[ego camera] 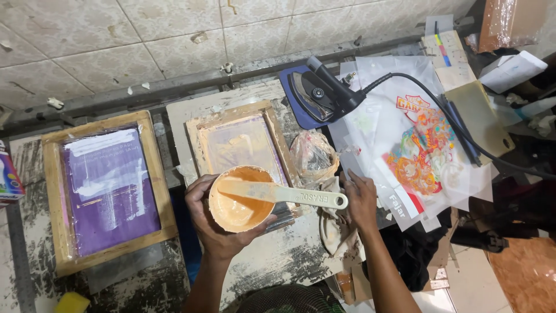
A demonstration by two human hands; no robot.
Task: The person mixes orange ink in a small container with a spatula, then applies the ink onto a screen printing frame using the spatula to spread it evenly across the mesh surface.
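Orange paste fills small round tub, cream spatula laid across rim, handle jutting right. Left hand cups tub from below, fingers curled round wall, over small wooden screen frame. Right hand rests flat, fingers loosely together, on stained rag just beside tub. Crumpled plastic bag behind rag. Purple-meshed large frame at left, apart. Printed sheets, multicoloured design, at right under iron and cord. Yellow sponge at near table edge.
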